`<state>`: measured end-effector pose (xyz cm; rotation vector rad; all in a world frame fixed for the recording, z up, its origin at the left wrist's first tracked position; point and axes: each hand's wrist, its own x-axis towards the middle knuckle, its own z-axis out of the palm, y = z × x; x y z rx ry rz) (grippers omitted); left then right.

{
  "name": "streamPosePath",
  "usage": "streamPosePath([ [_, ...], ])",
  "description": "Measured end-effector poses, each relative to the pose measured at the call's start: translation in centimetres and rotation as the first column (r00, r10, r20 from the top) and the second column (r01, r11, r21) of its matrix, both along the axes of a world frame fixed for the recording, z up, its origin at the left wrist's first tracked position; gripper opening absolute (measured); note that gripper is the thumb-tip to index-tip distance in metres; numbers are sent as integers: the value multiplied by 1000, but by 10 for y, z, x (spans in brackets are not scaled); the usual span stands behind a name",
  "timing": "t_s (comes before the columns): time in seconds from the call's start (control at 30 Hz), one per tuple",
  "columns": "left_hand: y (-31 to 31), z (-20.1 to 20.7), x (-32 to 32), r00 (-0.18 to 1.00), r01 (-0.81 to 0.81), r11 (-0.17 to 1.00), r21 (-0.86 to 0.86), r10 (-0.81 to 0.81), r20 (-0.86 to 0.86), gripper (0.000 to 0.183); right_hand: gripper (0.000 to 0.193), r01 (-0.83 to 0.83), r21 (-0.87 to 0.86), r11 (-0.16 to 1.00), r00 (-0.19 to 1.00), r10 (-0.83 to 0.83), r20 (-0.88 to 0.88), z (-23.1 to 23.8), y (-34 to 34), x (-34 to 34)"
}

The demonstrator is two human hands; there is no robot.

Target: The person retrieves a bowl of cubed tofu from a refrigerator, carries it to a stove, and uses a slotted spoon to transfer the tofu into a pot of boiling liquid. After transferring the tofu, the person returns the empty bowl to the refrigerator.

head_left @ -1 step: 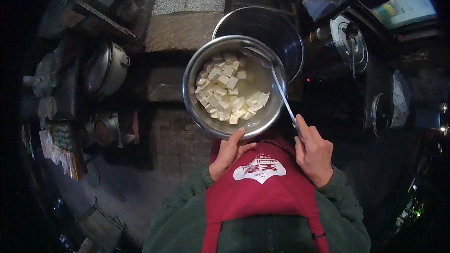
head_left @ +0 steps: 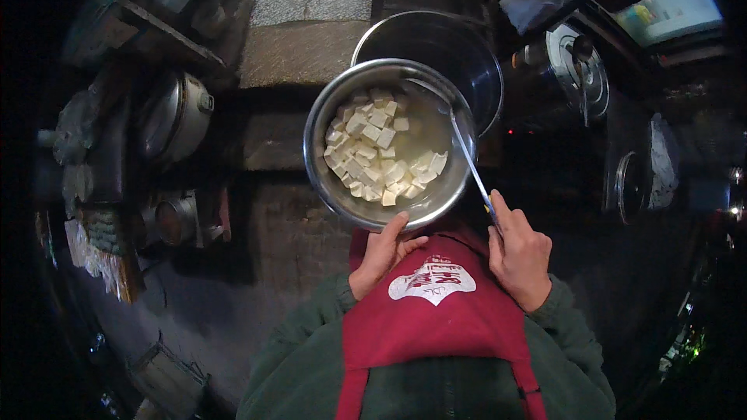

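The left hand (head_left: 383, 255) grips the near rim of the steel bowl (head_left: 334, 179), steadying it just ahead while the white cubes (head_left: 380, 152) sit in liquid, and the right hand (head_left: 517, 255) pinches a slim utensil (head_left: 469, 163), probably a spoon, reaching in.

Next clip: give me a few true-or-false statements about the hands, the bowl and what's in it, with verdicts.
1. The left hand grips the near rim of the bowl. True.
2. The bowl is empty. False: it holds pale cubes in liquid.
3. The right hand holds a utensil whose far end reaches into the bowl. True.
4. The cubes are dark red. False: they are whitish.
5. A larger pot sits beyond the bowl. True.
6. The person wears a blue apron. False: the apron is red, over a green top.
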<state>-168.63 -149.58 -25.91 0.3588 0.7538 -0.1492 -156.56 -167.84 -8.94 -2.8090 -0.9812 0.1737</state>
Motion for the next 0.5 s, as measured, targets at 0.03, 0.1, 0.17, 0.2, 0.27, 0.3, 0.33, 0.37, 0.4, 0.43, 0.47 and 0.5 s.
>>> streamPosePath([
  [0.03, -1, -2, 1, 1000, -17, 1000, -21, 18, 18, 45, 62, 17, -16, 1000, 1000, -17, 0, 0, 6, -5],
  [0.1, -2, -5, 2, 996, -62, 991, -119, 69, 60, 46, 62, 53, -51, 997, 999, -53, -5, -1, 16, -15],
  [0.17, -2, -7, 3, 997, -45, 994, -101, 52, 64, 43, 62, 81, -74, 994, 996, -84, -32, -2, 24, -21],
  [0.2, -2, -7, 3, 996, -48, 991, -123, 56, 65, 43, 61, 90, -91, 992, 994, -94, -46, -2, 27, -23],
  [0.27, -1, -6, 4, 996, -52, 987, -151, 61, 62, 43, 61, 102, -88, 991, 992, -109, -68, -1, 31, -25],
  [0.3, -1, -6, 5, 996, -54, 987, -154, 64, 59, 43, 60, 102, -88, 991, 991, -109, -78, 0, 32, -26],
  [0.33, -1, -5, 5, 996, -64, 982, -176, 75, 57, 43, 60, 98, -85, 992, 989, -106, -101, 2, 34, -26],
  [0.37, 0, -5, 5, 997, -53, 986, -160, 62, 48, 42, 60, 91, -82, 993, 988, -100, -119, 4, 34, -26],
  [0.4, 0, -5, 5, 998, -48, 985, -164, 56, 39, 42, 59, 82, -76, 994, 987, -91, -131, 6, 35, -25],
  [0.43, 0, -5, 5, 996, -54, 980, -191, 66, 59, 42, 59, 74, -70, 995, 984, -84, -159, 7, 36, -24],
  [0.47, 0, -5, 5, 998, -39, 986, -160, 47, 45, 42, 59, 62, -59, 996, 981, -72, -179, 10, 37, -21],
  [0.5, 0, -6, 5, 997, -34, 988, -148, 44, 62, 43, 60, 50, -59, 997, 977, -61, -204, 11, 39, -18],
])
